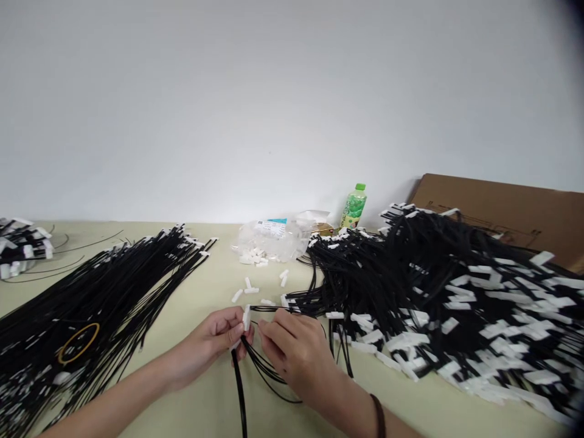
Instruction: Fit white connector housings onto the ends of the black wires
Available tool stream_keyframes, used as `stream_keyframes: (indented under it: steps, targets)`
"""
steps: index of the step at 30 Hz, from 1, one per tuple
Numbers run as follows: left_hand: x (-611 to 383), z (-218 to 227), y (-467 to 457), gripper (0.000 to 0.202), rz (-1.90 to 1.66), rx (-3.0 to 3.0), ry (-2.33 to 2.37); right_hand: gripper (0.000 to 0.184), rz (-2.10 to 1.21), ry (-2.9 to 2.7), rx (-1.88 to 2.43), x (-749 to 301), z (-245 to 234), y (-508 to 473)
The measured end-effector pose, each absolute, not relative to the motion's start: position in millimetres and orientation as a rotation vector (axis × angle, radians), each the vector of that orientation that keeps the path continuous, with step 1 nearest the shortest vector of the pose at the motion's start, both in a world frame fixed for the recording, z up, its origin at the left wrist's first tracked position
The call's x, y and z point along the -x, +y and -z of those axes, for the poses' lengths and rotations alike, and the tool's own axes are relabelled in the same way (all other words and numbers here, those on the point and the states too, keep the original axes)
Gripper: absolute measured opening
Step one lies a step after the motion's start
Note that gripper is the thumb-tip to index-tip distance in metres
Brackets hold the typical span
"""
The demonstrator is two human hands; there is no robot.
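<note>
Between the thumb and fingers of my left hand (pixel 222 333) is a white connector housing (pixel 247 318), held upright. Several thin black wires (pixel 264 309) run from it to the right, and a thicker black cable (pixel 239 389) hangs below the same hand toward the near edge. Close on the right, my right hand (pixel 294 344) has its fingers pinched together by the wires; what lies between the fingertips is hidden. Loose white housings (pixel 252 290) are scattered on the table just beyond both hands.
A large heap of black wires with white connectors (pixel 410 286) covers the right side. More black wires (pixel 114 292) lie left, with a yellow rubber band (pixel 78 344) on them. Behind are a plastic bag (pixel 274 237), a green-capped bottle (pixel 354 207) and a cardboard box (pixel 502 210) against the wall.
</note>
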State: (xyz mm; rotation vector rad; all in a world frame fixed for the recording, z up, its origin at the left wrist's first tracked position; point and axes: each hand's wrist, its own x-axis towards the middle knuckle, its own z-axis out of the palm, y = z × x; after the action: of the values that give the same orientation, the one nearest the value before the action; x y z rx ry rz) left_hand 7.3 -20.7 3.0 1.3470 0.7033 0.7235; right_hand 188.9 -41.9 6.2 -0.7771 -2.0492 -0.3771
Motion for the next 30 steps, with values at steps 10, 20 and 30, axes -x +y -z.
stream_keyframes:
  steps: [10,20,30]
  targets:
    - [-5,-2,-20,0.02,-0.751,-1.261,0.728,0.022,0.35,-1.987,0.815,-186,-9,-40]
    - [-6,-5,-13,0.022,-0.907,-0.99,0.751,0.016,0.35,-1.878,0.926,-191,-17,-38]
    - [-3,-3,-8,0.015,-0.91,-0.874,0.717,0.014,0.289,-1.967,0.931,-188,-18,-44]
